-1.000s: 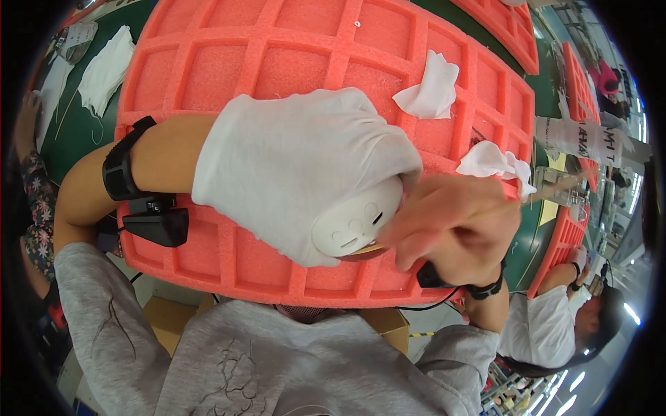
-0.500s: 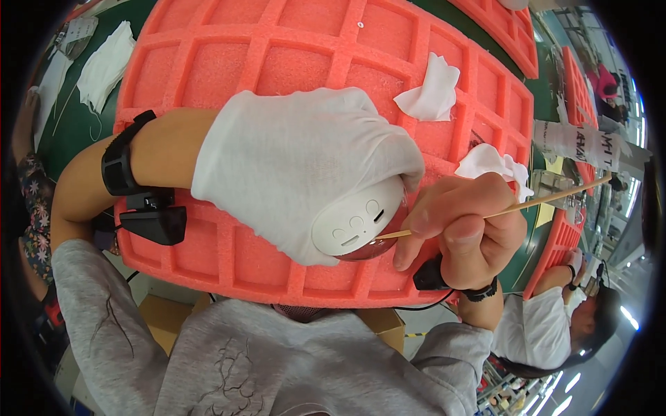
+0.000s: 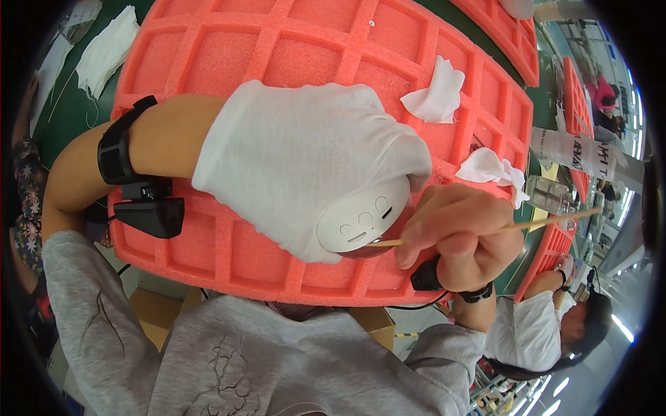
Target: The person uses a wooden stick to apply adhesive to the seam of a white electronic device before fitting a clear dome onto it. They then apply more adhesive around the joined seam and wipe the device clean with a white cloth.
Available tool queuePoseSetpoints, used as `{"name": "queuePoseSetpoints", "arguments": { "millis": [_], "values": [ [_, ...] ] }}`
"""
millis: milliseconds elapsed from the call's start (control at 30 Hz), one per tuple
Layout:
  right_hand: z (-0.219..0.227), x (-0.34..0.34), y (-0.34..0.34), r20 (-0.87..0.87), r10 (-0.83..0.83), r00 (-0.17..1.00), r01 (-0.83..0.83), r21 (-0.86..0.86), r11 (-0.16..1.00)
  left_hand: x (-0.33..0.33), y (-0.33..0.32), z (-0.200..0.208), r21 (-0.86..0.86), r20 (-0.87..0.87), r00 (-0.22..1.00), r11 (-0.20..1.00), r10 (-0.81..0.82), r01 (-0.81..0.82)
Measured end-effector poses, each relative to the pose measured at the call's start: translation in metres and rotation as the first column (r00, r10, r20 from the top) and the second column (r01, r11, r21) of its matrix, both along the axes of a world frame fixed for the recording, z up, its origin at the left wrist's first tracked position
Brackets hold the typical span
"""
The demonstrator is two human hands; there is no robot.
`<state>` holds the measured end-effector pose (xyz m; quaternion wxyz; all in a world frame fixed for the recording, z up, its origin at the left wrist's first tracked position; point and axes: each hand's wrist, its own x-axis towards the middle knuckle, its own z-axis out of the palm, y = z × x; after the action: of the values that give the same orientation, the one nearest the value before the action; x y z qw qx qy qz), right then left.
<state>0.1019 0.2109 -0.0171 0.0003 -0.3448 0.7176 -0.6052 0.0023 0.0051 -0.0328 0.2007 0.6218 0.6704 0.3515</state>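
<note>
My left hand (image 3: 316,156), in a white cloth glove, is closed round a white rounded device (image 3: 362,220). The device's pale face has several small button-like outlines, a dark slot and a pale slot. A glossy clear reddish-looking rim shows along its lower right edge. My bare right hand (image 3: 461,232) pinches a thin wooden stick (image 3: 551,220). The stick's near tip reaches the device's lower edge beside the pale slot; whether it touches cannot be made out. Both hands are above a red foam tray (image 3: 305,59) divided into square compartments.
Two crumpled white cloths (image 3: 438,91) (image 3: 491,168) lie on the tray's right side. White gloves (image 3: 107,52) rest on the green table at far left. More red foam trays (image 3: 503,35) stand at right, near another person (image 3: 531,322).
The stick now slants less, its far end having dropped, and my right fingers have turned with it. My gloved left hand and the device have shifted slightly right.
</note>
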Motion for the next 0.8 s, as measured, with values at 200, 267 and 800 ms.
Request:
{"name": "queuePoseSetpoints", "arguments": {
  "millis": [200, 267, 800],
  "values": [
    [0.005, 0.008, 0.0, 0.176, -0.102, 0.979, 0.117, -0.075, 0.99, 0.0, 0.0, 0.006, -0.069, 0.049, 0.999, 0.998, -0.003, 0.006],
    [0.005, 0.009, 0.001, 0.18, -0.106, 0.978, 0.119, -0.063, 0.991, -0.001, 0.001, 0.01, -0.187, 0.102, 0.995, 0.982, 0.008, 0.011],
    [0.007, 0.008, 0.001, 0.061, -0.121, 0.991, 0.12, 0.031, 0.992, 0.003, 0.0, -0.001, 0.044, -0.047, 0.999, 0.999, 0.01, -0.008]
  ]
}}
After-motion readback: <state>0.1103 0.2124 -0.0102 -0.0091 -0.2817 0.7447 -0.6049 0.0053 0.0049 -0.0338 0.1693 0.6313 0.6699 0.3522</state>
